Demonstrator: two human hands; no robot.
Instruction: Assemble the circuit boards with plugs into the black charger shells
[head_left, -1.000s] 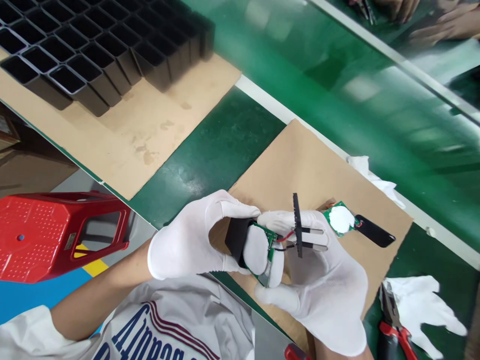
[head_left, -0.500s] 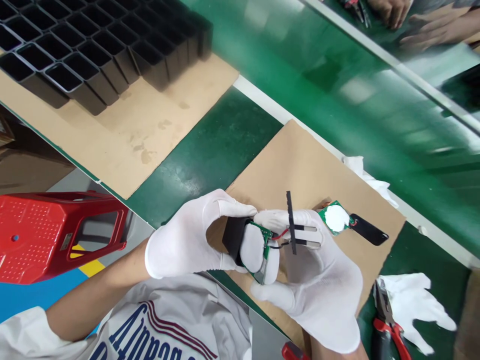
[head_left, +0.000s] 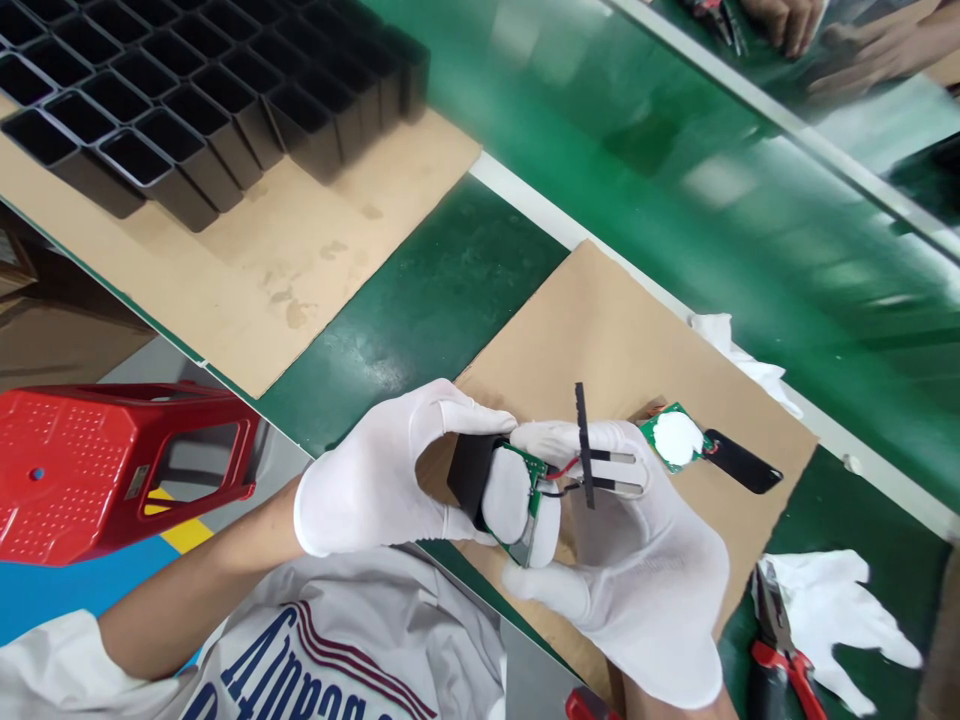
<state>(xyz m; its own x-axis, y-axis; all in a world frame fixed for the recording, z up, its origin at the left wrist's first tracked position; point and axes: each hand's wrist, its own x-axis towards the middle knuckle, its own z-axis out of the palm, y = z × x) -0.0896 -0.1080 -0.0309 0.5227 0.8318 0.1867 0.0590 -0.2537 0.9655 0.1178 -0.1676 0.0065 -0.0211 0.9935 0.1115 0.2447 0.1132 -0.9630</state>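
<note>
My left hand (head_left: 390, 470), in a white glove, grips a black plastic case (head_left: 470, 475) between thumb and fingers. A green circuit board (head_left: 525, 535) with white round pads sticks partly out of the case's open end. My gloved right hand (head_left: 637, 560) holds a black end plate with two metal prongs (head_left: 584, 445), the prongs lying between its fingers. Red and black wires join this plug plate to the board. The right thumb and fingertips reach close to the board's edges. How deep the board sits inside the case is hidden.
Rows of black cases (head_left: 150, 160) stand on cardboard at the upper left. Right of my hands lies another board (head_left: 675, 438) with a black plate. Pliers (head_left: 776, 640) and a white glove (head_left: 847, 610) lie lower right. A red stool (head_left: 67, 470) stands left; a co-worker's hands (head_left: 877, 60) show upper right.
The whole view has shifted slightly. My hands keep the same hold, and the board and case look unchanged relative to each other.
</note>
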